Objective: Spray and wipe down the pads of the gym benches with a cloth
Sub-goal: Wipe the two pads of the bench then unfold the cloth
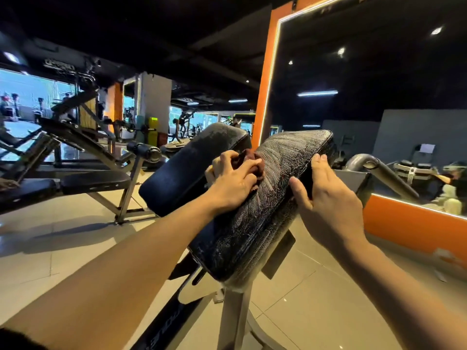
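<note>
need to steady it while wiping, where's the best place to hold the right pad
Grip the right pad by its long outer edge, coming from the right side, as the right hand does now. The pad is tilted and its face is wet with streaks, so the edge gives a thumb-and-fingers hold clear of the cloth under the left hand.

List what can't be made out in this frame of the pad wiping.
- Spray bottle: none in the head view; whether it is out of frame cannot be told.
- Cloth: mostly covered by the left hand; its full shape is hidden.
- Right hand: fingertips wrap behind the worn pad edge.
- Bench base: cut off by the bottom edge.
</note>
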`<action>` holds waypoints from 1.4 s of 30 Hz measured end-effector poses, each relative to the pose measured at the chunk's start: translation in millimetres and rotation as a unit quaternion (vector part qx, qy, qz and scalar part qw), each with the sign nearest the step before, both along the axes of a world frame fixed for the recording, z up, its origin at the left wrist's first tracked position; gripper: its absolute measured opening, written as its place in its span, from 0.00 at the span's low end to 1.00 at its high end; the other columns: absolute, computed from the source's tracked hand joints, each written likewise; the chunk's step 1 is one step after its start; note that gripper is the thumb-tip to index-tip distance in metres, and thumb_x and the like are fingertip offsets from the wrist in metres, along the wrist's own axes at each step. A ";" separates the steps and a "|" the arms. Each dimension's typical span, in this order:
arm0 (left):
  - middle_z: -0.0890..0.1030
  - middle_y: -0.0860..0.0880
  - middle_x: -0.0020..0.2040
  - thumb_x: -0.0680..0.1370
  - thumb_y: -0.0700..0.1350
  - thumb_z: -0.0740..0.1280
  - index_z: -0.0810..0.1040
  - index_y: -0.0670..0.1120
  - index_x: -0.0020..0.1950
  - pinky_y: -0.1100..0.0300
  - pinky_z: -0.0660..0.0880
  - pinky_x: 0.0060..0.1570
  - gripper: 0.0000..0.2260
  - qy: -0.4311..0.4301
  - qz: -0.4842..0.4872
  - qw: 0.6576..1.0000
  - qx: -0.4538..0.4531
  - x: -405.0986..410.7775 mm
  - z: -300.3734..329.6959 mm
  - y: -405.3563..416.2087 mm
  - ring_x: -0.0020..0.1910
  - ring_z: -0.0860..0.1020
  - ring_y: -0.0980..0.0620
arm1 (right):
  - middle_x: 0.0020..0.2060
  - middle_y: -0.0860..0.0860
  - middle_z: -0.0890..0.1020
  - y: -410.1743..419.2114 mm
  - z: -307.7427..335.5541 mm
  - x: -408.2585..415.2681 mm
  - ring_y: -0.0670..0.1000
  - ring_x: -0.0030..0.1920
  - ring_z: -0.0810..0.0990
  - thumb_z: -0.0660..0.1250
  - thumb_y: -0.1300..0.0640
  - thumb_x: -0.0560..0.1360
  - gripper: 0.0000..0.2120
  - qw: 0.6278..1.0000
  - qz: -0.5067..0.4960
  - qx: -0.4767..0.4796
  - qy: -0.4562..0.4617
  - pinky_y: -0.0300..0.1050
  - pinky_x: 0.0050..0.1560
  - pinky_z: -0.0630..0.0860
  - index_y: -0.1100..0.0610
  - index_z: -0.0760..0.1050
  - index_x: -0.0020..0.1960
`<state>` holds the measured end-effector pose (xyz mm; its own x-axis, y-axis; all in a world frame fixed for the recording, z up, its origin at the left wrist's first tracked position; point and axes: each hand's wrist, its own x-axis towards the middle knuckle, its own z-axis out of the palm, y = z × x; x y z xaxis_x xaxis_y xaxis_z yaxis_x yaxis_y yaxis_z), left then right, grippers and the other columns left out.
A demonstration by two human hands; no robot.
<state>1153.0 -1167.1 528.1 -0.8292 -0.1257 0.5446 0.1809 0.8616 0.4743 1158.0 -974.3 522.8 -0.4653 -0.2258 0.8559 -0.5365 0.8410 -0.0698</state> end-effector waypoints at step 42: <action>0.61 0.45 0.78 0.80 0.48 0.59 0.59 0.47 0.78 0.54 0.50 0.77 0.26 0.057 -0.290 0.955 0.037 -16.7 50.7 69.7 0.78 0.55 0.52 | 0.63 0.57 0.79 31.2 14.9 -40.6 0.54 0.58 0.81 0.54 0.52 0.79 0.23 0.993 0.040 -0.058 0.092 0.46 0.56 0.69 0.59 0.72 0.70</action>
<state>1136.3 -1097.4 578.8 -0.7073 0.2937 0.6430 0.6708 0.5658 0.4795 1117.4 -943.1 537.7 -0.2832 -0.1514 0.9470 -0.6141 0.7871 -0.0578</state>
